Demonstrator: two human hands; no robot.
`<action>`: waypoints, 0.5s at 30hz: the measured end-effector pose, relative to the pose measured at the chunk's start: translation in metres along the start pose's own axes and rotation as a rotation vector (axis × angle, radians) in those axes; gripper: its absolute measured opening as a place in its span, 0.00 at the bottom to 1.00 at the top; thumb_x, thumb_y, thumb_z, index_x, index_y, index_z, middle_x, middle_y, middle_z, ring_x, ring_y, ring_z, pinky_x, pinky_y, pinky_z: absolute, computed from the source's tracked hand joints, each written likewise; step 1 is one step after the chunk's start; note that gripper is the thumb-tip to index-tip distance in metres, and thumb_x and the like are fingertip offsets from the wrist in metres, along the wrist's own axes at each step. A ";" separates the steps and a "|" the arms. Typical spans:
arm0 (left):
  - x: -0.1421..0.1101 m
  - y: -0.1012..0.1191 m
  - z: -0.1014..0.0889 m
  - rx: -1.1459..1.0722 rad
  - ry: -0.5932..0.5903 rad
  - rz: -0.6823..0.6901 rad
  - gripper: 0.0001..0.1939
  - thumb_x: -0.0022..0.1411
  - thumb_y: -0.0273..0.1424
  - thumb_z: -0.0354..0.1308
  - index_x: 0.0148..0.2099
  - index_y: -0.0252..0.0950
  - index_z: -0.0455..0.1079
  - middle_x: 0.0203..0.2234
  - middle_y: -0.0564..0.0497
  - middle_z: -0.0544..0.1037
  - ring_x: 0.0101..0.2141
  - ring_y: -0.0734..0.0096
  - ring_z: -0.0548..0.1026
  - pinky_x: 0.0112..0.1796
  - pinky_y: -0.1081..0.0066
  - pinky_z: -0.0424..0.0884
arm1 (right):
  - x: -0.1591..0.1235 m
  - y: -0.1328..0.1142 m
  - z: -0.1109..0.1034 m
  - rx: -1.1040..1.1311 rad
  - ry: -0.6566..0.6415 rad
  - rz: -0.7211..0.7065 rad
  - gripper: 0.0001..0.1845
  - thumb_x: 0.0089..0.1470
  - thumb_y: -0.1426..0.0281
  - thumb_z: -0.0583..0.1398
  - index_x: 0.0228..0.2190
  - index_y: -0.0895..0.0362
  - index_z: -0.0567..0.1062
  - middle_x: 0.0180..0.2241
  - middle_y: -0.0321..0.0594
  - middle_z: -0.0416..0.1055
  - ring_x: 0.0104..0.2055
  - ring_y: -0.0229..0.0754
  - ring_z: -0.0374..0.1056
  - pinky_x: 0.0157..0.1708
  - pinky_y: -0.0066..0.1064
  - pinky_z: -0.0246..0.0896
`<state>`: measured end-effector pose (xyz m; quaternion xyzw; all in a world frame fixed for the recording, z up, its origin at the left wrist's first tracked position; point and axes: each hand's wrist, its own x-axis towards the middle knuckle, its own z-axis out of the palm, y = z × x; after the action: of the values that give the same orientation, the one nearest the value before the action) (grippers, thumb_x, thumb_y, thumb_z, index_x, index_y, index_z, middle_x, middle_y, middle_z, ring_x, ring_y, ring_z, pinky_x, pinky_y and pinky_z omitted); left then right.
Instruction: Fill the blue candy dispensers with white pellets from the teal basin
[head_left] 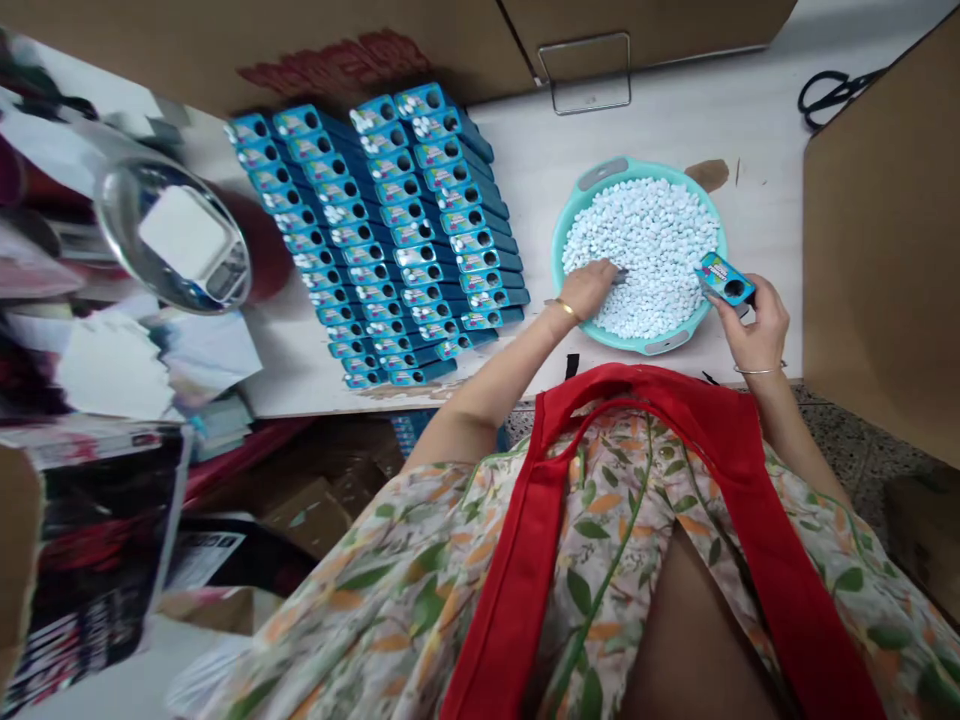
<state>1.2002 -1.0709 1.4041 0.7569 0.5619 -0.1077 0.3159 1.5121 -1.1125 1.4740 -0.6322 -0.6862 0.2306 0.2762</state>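
Observation:
A turquoise basin [561,240] full of small white pellets [652,235], which look like mints or candies, stands on the table in front of me. My left hand [589,288] reaches into its left side, fingers bent down at the pellets. Something small and dark shows at those fingertips, too small to name. Over the basin's right rim, my right hand [757,325] grips a small blue box [726,279] with a printed label and a dark round hole in its top face. The box lies tilted, one end over the pellets.
Several rows of similar blue boxes [409,240] stand left of the basin, some with white pellets at their openings. Farther left, a white scale [187,235] rests on a round metal pot. Cardboard [885,260] walls the right and back; scissors [832,95] lie at back right.

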 end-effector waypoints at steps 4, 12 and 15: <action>0.031 0.030 0.021 -0.125 0.027 0.076 0.24 0.73 0.22 0.48 0.67 0.32 0.69 0.65 0.34 0.75 0.63 0.49 0.75 0.60 0.56 0.72 | -0.005 0.003 -0.001 0.012 0.046 0.011 0.29 0.64 0.42 0.63 0.52 0.51 0.75 0.48 0.46 0.80 0.49 0.53 0.78 0.53 0.51 0.79; 0.001 -0.009 0.006 -0.347 0.098 0.217 0.21 0.74 0.32 0.53 0.65 0.32 0.70 0.59 0.36 0.79 0.56 0.54 0.78 0.59 0.60 0.72 | -0.008 0.007 0.001 0.003 0.021 0.029 0.27 0.65 0.45 0.64 0.53 0.51 0.75 0.48 0.45 0.80 0.48 0.52 0.78 0.51 0.51 0.79; -0.022 -0.016 -0.024 -0.342 0.172 0.337 0.20 0.75 0.35 0.54 0.63 0.33 0.71 0.55 0.36 0.80 0.53 0.54 0.78 0.56 0.59 0.74 | -0.005 0.006 0.003 -0.061 -0.019 0.003 0.26 0.66 0.47 0.63 0.54 0.52 0.75 0.50 0.48 0.80 0.52 0.55 0.78 0.54 0.52 0.78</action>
<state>1.1731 -1.0707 1.4279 0.7818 0.4628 0.1079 0.4037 1.5146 -1.1168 1.4674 -0.6393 -0.6944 0.2160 0.2497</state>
